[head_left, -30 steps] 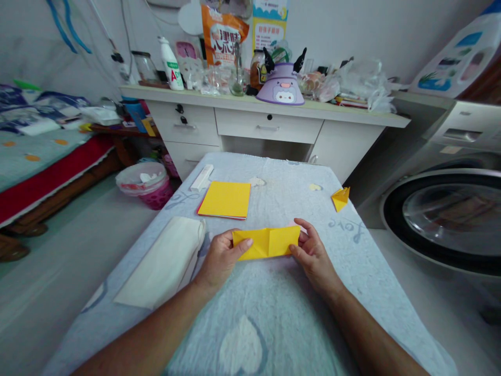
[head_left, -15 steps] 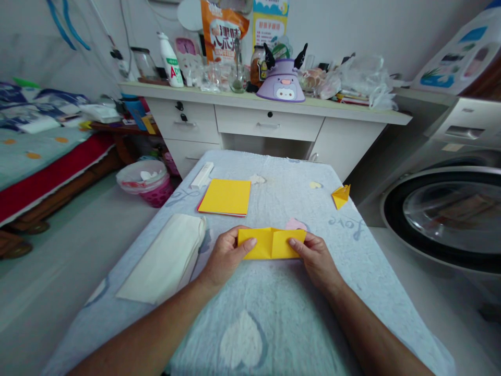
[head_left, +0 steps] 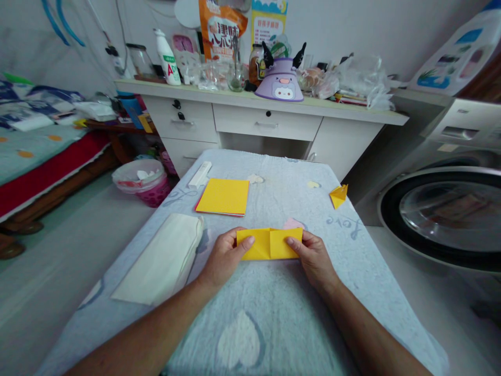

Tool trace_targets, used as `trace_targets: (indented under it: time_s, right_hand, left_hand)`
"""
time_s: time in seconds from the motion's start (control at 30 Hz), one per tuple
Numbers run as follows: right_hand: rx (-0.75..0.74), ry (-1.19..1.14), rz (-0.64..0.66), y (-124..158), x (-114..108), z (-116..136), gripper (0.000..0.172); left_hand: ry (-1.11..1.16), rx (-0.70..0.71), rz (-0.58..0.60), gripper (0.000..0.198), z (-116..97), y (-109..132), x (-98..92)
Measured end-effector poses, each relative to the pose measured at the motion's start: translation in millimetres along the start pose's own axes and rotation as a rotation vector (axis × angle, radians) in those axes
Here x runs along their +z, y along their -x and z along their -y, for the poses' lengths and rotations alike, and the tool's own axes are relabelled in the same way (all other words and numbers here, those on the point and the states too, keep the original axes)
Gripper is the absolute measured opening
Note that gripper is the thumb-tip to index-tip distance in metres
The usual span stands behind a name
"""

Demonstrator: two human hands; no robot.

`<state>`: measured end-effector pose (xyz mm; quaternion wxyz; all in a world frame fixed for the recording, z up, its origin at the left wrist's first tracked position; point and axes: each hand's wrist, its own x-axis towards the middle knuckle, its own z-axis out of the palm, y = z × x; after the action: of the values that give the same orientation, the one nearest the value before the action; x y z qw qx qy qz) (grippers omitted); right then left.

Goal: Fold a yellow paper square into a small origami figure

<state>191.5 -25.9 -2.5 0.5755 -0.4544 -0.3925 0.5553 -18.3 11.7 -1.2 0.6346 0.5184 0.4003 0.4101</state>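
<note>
Midway along the surface [head_left: 282,188], my left hand [head_left: 227,255] and right hand [head_left: 315,257], closed, pinch one folded yellow paper [head_left: 270,244] by its ends; beyond lie one paper stack [head_left: 223,196] and one folded piece [head_left: 338,196].

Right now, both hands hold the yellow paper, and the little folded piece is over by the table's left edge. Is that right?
Not quite: the little folded piece is by the right edge of the table, as the head view shows. The left hand and right hand do both hold the yellow paper.
</note>
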Motion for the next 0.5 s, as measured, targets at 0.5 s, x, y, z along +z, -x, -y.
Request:
trace_targets:
  time_s: [0.5]
  right_hand:
    - [-0.03, -0.062, -0.068, 0.0, -5.5, 1.3, 0.019]
  left_hand:
    - [-0.054, 0.013, 0.001, 0.026, 5.9, -1.1, -4.0]
